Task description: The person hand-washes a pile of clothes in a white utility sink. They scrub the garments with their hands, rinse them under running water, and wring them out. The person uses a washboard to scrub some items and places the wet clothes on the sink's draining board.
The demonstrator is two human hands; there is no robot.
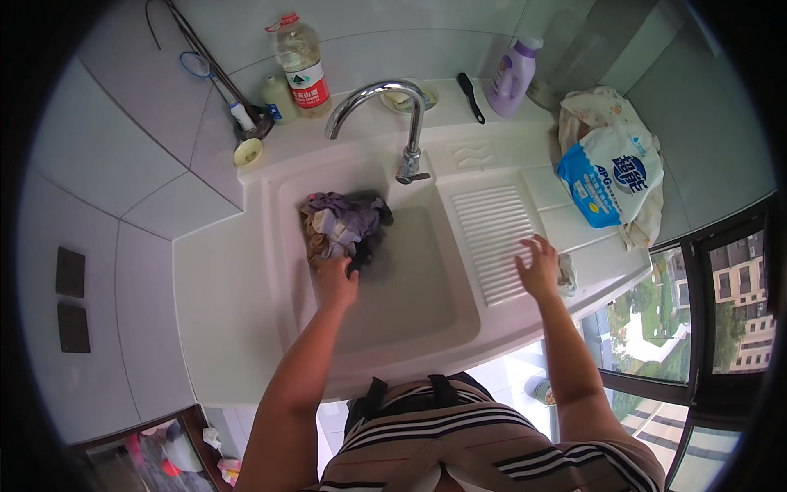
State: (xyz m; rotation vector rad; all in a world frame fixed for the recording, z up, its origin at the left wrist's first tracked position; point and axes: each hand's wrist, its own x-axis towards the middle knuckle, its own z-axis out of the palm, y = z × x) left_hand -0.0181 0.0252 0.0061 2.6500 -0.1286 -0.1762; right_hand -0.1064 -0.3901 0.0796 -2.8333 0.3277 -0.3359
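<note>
A bundle of wet clothes (363, 215), purple, brown and black, lies at the left of the white sink basin (424, 332) in cloudy water. Two pale blocks that look like soap bars (335, 227) rest on top of it. At the bundle's near edge is my left hand (335, 286); its fingertips are partly hidden, so whether they grip the cloth is unclear. My right hand (540, 267) holds nothing, its fingers spread at the right edge of the ribbed washboard (492, 240). Just beside that hand sits a crumpled, clear plastic piece (567, 275).
A chrome faucet (418, 123) arches over the basin's back. Behind it stand a large plastic bottle (304, 67), a purple detergent jug (513, 77) and a black-handled tool (471, 98). A blue-and-white detergent bag (612, 175) lies at right, near the window (652, 313).
</note>
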